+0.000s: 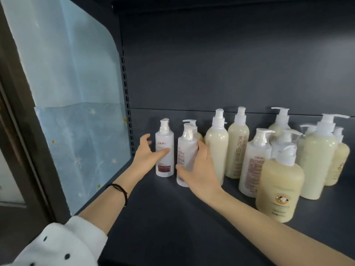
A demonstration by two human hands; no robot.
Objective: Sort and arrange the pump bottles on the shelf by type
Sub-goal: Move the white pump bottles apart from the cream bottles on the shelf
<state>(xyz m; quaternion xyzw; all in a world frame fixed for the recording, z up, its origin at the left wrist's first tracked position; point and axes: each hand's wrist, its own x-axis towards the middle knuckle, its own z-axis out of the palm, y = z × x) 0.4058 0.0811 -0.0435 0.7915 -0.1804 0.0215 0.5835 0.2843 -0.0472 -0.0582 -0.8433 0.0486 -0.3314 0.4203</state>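
Left hand (148, 153): fingers spread, thumb touching upright white bottle (165, 162).
Right hand (200, 169): we note fingers gripping tilted bottle (187, 146), just beside it.

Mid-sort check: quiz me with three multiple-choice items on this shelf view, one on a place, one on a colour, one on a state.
1. Where does the red-label white bottle stand?
A. at the far right
B. leftmost of the row
C. lying at the front

2. What colour is the squat front bottle?
A. blue
B. dark red
C. cream

3. What is the right hand doing?
A. gripping the second white bottle
B. pressing a pump
C. hanging idle

Key: B, no bottle stands to its left; C, its body is pale cream; A, fingers and thumb wrap the bottle's body.
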